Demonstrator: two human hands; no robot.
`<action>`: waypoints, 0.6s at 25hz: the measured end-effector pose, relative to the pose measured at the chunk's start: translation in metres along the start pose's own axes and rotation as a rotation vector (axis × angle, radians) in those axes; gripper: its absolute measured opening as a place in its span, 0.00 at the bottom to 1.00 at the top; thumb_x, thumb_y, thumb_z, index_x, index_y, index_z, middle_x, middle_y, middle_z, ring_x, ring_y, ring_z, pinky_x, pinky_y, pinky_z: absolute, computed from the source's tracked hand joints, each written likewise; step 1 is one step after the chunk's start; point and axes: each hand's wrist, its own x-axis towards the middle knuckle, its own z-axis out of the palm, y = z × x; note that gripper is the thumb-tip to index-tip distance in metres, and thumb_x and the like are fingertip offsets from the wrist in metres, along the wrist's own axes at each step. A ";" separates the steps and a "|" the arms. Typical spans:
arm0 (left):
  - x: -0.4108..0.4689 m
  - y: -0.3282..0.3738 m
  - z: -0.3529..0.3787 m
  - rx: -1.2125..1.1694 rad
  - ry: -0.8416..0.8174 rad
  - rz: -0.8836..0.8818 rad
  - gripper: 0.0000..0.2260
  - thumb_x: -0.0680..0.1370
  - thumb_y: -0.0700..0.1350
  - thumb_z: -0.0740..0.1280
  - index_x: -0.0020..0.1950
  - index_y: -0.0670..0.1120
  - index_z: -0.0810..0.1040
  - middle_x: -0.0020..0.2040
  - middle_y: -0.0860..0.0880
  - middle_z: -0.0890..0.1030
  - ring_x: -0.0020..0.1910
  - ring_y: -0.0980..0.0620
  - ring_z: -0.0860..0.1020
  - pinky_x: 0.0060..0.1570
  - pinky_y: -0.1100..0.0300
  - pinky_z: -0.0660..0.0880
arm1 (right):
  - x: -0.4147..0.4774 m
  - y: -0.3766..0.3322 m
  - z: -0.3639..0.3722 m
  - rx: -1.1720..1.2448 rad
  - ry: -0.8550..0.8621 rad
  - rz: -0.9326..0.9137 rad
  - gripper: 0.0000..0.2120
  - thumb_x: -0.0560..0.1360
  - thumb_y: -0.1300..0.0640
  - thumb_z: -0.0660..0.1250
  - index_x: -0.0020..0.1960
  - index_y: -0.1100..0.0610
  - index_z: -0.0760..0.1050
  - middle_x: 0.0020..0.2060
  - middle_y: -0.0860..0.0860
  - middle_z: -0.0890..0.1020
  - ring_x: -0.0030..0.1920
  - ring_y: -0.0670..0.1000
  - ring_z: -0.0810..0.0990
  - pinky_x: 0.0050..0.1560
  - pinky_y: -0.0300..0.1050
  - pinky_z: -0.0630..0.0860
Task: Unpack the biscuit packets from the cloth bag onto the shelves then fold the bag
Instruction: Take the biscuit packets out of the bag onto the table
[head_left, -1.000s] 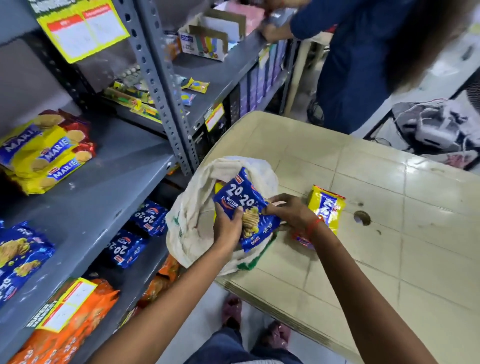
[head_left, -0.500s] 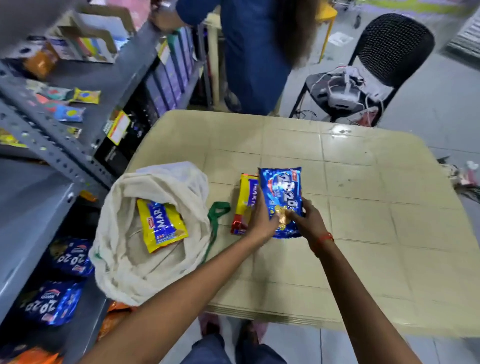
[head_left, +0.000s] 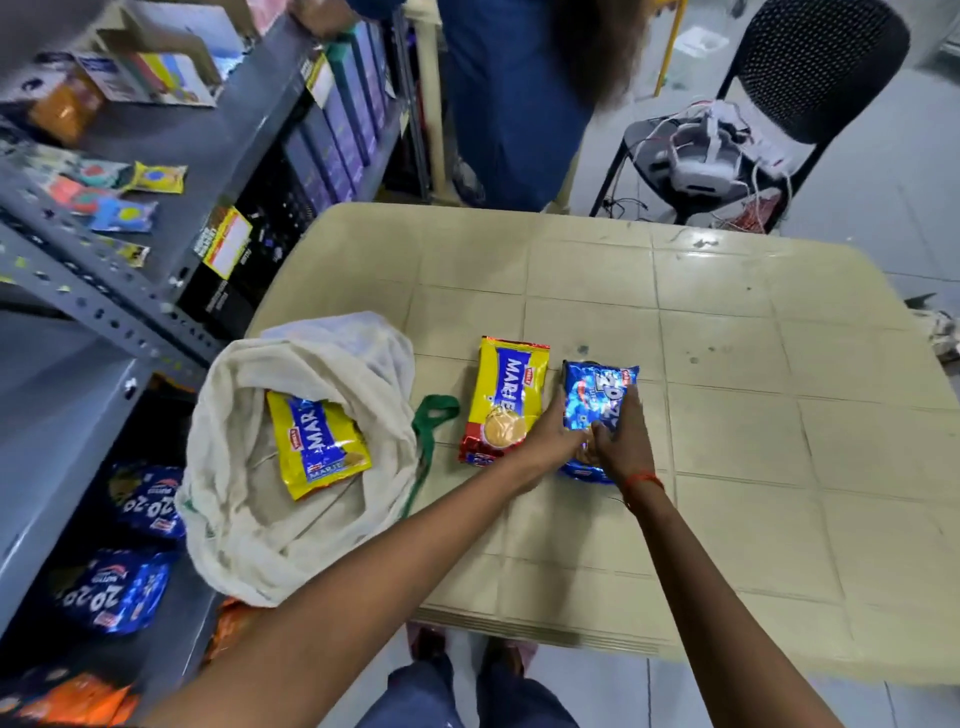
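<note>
A blue 20-20 biscuit packet (head_left: 597, 395) lies on the beige table (head_left: 727, 415), just right of a yellow Marie packet (head_left: 506, 400). My left hand (head_left: 553, 441) and my right hand (head_left: 621, 441) both hold the blue packet at its near end. The cream cloth bag (head_left: 291, 525) lies open at the table's left edge, with another yellow Marie packet (head_left: 317, 441) inside it. Its green handle (head_left: 431, 415) trails toward the Marie packet on the table.
Grey metal shelves (head_left: 67, 415) stand at the left, holding blue 20-20 packets (head_left: 114, 587) and orange packets (head_left: 78, 696) low down. Another person (head_left: 514, 93) stands at the far shelf. A black chair (head_left: 810, 62) with cables stands beyond the table.
Both hands carried the blue packet out of the bag and to the right, then set it down beside the yellow Marie packet on the table. The view turned from the shelves toward the table.
</note>
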 end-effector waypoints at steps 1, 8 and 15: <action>-0.009 -0.007 -0.010 -0.033 0.045 0.060 0.32 0.77 0.35 0.61 0.77 0.43 0.47 0.73 0.51 0.61 0.69 0.56 0.63 0.59 0.70 0.67 | -0.007 -0.019 0.009 -0.033 -0.029 -0.031 0.32 0.75 0.65 0.61 0.76 0.62 0.52 0.75 0.59 0.60 0.74 0.57 0.62 0.74 0.49 0.59; -0.096 -0.108 -0.151 0.044 0.812 0.037 0.24 0.76 0.32 0.59 0.73 0.38 0.62 0.72 0.40 0.66 0.71 0.42 0.65 0.71 0.56 0.62 | -0.059 -0.116 0.140 0.031 -0.474 -0.257 0.17 0.75 0.66 0.63 0.63 0.66 0.73 0.62 0.61 0.78 0.61 0.51 0.76 0.67 0.47 0.71; -0.102 -0.128 -0.227 -0.025 0.878 -0.244 0.17 0.79 0.43 0.61 0.66 0.37 0.69 0.64 0.38 0.76 0.62 0.41 0.74 0.56 0.57 0.70 | -0.085 -0.146 0.223 -0.128 -0.551 -0.188 0.17 0.75 0.63 0.62 0.63 0.67 0.72 0.61 0.64 0.78 0.61 0.63 0.76 0.60 0.51 0.71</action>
